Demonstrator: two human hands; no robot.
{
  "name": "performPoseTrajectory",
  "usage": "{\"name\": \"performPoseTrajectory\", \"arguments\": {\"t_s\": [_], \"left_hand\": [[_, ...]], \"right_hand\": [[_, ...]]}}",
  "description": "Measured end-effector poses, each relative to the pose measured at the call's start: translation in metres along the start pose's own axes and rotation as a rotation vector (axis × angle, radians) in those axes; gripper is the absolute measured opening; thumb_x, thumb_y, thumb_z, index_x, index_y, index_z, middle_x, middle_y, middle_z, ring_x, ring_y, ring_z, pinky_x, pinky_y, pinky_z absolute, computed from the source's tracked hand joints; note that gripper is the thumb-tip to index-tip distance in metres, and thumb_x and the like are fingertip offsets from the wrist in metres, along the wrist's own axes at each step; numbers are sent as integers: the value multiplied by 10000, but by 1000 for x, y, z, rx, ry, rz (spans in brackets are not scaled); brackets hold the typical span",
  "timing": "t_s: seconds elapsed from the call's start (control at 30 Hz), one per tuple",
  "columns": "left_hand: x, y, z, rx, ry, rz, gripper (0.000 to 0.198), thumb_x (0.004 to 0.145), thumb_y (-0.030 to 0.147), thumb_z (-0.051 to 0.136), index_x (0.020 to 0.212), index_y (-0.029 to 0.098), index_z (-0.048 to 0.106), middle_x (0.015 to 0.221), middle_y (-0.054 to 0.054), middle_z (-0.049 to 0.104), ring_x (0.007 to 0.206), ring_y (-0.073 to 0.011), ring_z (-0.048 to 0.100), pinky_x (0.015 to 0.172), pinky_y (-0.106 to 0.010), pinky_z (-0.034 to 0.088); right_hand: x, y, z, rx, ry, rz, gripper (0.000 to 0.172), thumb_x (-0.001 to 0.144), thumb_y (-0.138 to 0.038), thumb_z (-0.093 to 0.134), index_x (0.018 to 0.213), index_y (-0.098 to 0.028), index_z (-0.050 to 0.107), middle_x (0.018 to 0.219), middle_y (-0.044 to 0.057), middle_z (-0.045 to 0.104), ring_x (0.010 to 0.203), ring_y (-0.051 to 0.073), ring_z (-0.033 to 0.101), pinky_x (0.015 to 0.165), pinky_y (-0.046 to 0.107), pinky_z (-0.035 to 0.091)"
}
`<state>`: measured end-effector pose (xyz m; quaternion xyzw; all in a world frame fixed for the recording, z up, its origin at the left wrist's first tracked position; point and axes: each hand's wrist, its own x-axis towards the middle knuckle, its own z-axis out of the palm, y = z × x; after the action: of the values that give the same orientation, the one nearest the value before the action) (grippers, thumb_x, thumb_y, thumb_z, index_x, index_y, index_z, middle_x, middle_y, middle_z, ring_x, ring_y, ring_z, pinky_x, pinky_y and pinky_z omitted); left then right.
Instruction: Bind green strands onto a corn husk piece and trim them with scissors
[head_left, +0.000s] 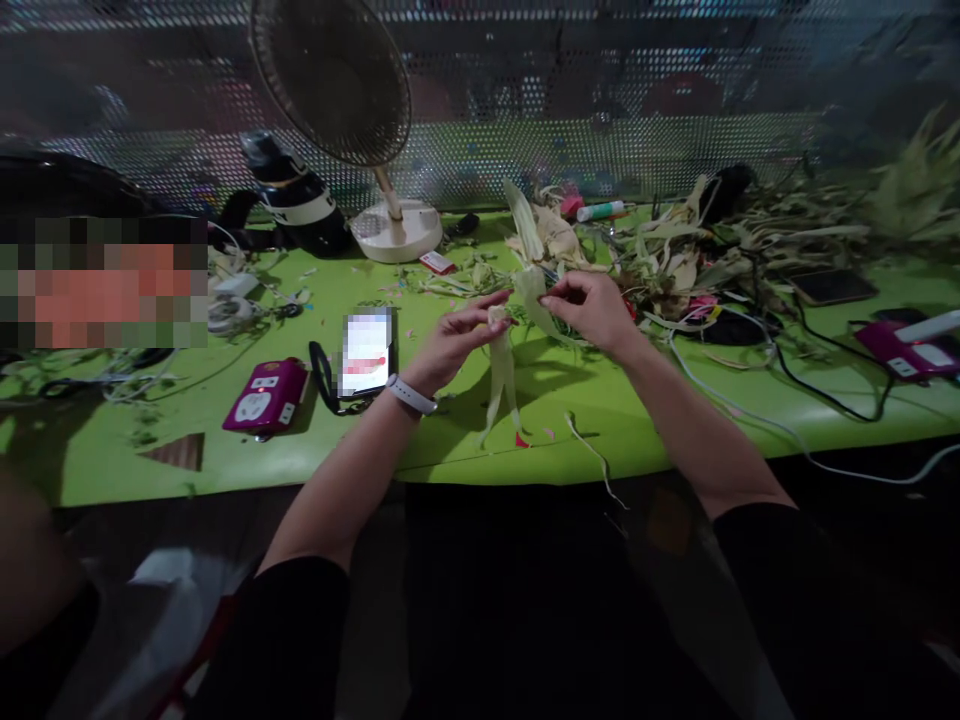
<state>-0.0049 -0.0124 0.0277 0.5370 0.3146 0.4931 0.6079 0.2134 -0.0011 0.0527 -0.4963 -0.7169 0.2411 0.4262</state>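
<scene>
Over the middle of the green table, my left hand (461, 340) pinches a small figure of pale corn husk (502, 375), its two strips hanging down like legs. My right hand (591, 308) is closed in a pinch on a broader piece of corn husk (534, 295), just right of the figure's top. Whether the two husk pieces are joined, I cannot tell. A thin loose husk strip (596, 455) lies near the table's front edge, below my hands. Behind them is a heap of dried husks (559, 240).
A fan (394, 230) and a black bottle (300, 200) stand at the back left. Left of my hands are a lit phone (366, 350) and a purple power socket (266, 397). More husks (675, 260), cables and a dark phone (832, 287) lie right. A person sits at far left.
</scene>
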Motion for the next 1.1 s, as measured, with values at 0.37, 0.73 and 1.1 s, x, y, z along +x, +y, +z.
{"name": "performPoseTrajectory", "arguments": {"t_s": [0.37, 0.73, 1.1], "left_hand": [[-1, -2, 7, 37, 130, -26, 345, 579, 461, 863, 764, 184, 772, 772, -22, 730, 664, -91, 600, 644, -221, 495], [-4, -3, 12, 10, 79, -72, 357, 561, 451, 875, 751, 169, 765, 711, -10, 709, 630, -97, 611, 659, -253, 516], [-6, -1, 12, -2, 42, -184, 320, 598, 415, 860, 745, 158, 738, 741, -27, 719, 649, -114, 646, 667, -261, 536]], "right_hand": [[-10, -14, 13, 244, -117, 63, 301, 677, -425, 761, 726, -179, 594, 655, -19, 570, 589, 98, 465, 568, 259, 390], [-11, 0, 33, 408, -46, 15, 367, 751, -550, 699, 784, -191, 632, 739, 7, 604, 731, 144, 543, 688, 300, 461], [-13, -7, 33, 453, -48, 87, 394, 692, -559, 744, 798, -204, 609, 747, -4, 606, 730, 137, 544, 696, 288, 467]]}}
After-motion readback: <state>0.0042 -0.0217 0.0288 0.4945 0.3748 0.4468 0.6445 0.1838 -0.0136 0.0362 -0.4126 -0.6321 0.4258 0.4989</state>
